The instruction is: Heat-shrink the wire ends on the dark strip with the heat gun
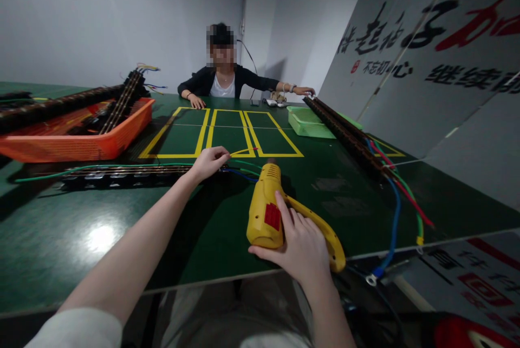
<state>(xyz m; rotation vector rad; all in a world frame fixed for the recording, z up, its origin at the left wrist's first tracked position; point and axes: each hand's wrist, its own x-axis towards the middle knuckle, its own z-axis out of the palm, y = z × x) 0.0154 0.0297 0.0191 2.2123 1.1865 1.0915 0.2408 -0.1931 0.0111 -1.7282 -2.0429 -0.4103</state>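
In the head view, my left hand (210, 163) is closed in a pinch on a yellow wire (242, 151). The wire's red tip points to the right. Beneath that hand lies a long black strip assembly (136, 177) with metal rods. A green wire (101, 165) runs along it, and a blue wire (242, 175) leaves its right end. My right hand (304, 239) grips a yellow heat gun (262, 201) around its body and handle. Its nozzle points away from me, near the wire ends but apart from the red tip. The fingers on the handle are partly hidden.
An orange basket (125, 130) with black strips stands at the left. At right, a long black strip (345, 134) rests over a green basket (303, 122), its coloured wires hanging past the table edge (365, 255). A co-worker (223, 79) sits opposite, one hand at that strip's far end.
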